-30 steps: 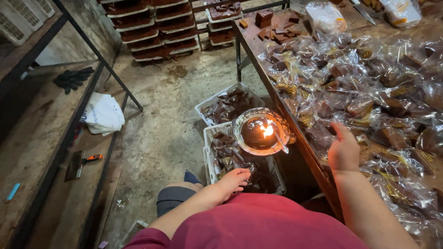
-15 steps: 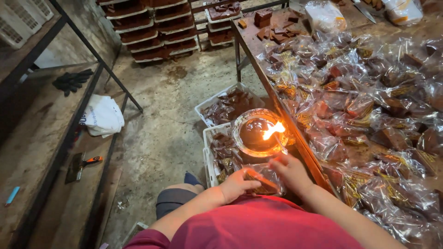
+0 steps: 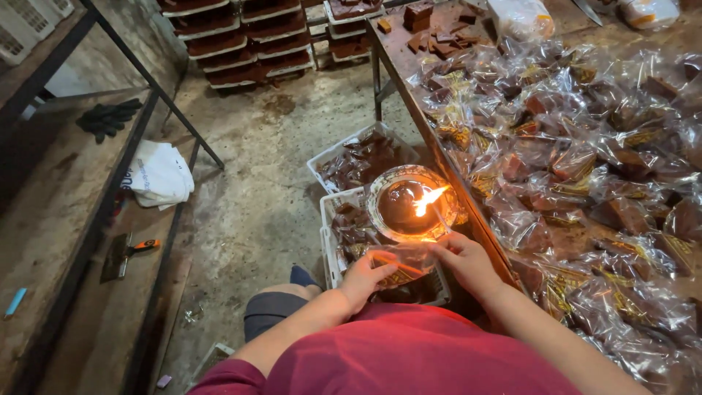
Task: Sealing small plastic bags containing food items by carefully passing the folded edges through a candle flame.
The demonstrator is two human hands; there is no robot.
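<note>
Both hands hold one clear plastic packet (image 3: pixel 404 265) with a brown block and a yellow printed band inside. My left hand (image 3: pixel 365 278) grips its left end, my right hand (image 3: pixel 462 257) its right end. The packet's upper edge is just below a round glass bowl lamp (image 3: pixel 409 203) with a burning orange flame (image 3: pixel 428 199). The lamp stands at the table's near edge, above a white crate.
A long table (image 3: pixel 398 51) on the right is heaped with several similar wrapped brown blocks (image 3: pixel 585 161). Two white crates (image 3: pixel 333 157) of packets sit on the concrete floor. Stacked trays (image 3: pixel 241 36) stand at the back. Metal shelving (image 3: pixel 66 190) on the left holds gloves, cloth, a scraper.
My right hand left the table's packets and came to the packet in front of me. Now both hands hold it up close under the flame.
</note>
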